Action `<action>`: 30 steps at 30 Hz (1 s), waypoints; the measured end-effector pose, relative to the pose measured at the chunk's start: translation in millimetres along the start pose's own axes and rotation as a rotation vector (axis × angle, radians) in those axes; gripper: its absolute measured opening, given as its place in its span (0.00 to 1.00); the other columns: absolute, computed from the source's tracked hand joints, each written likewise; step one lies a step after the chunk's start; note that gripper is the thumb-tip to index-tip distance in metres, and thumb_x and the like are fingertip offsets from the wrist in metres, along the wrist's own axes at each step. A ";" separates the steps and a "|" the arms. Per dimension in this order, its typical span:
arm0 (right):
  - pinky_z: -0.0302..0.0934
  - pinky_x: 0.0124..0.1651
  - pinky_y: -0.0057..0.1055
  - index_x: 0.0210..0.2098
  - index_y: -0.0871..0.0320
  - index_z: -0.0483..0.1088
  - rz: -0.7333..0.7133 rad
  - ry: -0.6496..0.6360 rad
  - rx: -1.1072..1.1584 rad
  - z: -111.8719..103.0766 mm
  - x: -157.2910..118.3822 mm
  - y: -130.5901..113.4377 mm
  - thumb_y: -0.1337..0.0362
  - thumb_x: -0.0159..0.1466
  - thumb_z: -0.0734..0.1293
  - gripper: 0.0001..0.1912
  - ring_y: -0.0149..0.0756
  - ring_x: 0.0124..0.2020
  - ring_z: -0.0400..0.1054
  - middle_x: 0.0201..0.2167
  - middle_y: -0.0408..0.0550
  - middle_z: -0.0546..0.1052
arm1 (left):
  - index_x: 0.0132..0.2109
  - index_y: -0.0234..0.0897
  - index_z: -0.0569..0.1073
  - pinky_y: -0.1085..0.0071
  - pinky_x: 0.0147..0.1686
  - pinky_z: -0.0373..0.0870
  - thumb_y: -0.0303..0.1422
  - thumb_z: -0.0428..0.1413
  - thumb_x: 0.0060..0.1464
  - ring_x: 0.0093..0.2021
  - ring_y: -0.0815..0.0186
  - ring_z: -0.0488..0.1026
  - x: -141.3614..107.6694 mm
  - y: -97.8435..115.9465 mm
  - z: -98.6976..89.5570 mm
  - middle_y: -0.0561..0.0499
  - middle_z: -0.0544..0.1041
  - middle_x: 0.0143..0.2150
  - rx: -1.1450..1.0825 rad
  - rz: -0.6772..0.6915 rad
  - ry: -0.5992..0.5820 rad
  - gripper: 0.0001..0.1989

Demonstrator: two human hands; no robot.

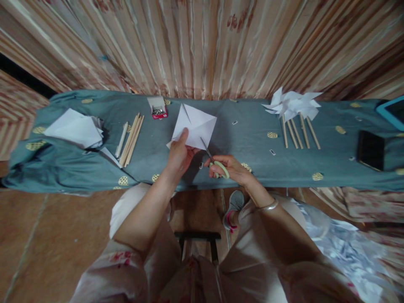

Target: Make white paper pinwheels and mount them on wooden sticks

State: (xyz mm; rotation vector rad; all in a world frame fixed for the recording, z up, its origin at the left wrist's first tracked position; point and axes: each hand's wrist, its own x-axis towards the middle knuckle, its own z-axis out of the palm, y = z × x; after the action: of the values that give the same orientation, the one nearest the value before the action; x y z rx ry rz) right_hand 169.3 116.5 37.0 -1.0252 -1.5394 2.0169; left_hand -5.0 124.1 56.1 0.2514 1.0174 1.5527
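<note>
A square of white paper (197,124) with creases and a slit near its top left corner is held above the cloth by my left hand (181,153), thumb on top and fingers beneath. My right hand (229,167) has its fingers through the pale green handles of a pair of scissors (211,159). The scissor blades point up and left, and their tip lies at the lower right part of the paper. Behind the paper, to its left, sits a small open red and white box (159,111) of small metal pieces.
On the blue-green cloth (246,139), a stack of white paper (74,128), a white stick (122,139) and several wooden sticks (131,141) lie left. White paper pinwheels (293,105) on sticks, a dark phone (370,150) and a blue-edged tablet (391,110) are right.
</note>
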 end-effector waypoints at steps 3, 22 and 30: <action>0.60 0.27 0.24 0.35 0.59 0.74 -0.006 0.000 0.007 0.5 0.4 0.2 0.40 0.48 0.77 0.29 0.26 0.23 0.67 0.22 0.40 0.75 | 0.35 0.39 0.75 0.74 0.28 0.73 0.31 0.57 0.62 0.25 0.70 0.75 0.6 -0.5 -1.0 0.54 0.79 0.27 -0.005 0.011 -0.006 0.05; 0.58 0.26 0.23 0.33 0.59 0.75 0.016 0.022 -0.001 2.4 2.6 2.0 0.40 0.47 0.77 0.29 0.25 0.22 0.65 0.20 0.40 0.74 | 0.36 0.39 0.74 0.79 0.29 0.72 0.32 0.59 0.61 0.28 0.73 0.77 -2.5 1.5 1.2 0.56 0.80 0.30 0.022 0.012 0.025 0.05; 0.59 0.26 0.24 0.34 0.58 0.74 -0.004 0.042 -0.006 4.1 1.8 -2.2 0.39 0.47 0.76 0.30 0.25 0.22 0.66 0.21 0.41 0.76 | 0.31 0.37 0.73 0.77 0.21 0.68 0.34 0.60 0.61 0.22 0.73 0.72 -3.0 -3.9 -1.4 0.56 0.76 0.25 0.055 -0.012 0.005 0.10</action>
State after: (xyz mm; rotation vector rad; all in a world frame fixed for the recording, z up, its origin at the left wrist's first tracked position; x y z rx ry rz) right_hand 164.9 115.8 39.1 -1.0597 -1.5254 1.9769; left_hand -2.4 120.4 53.6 0.2788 1.0644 1.5166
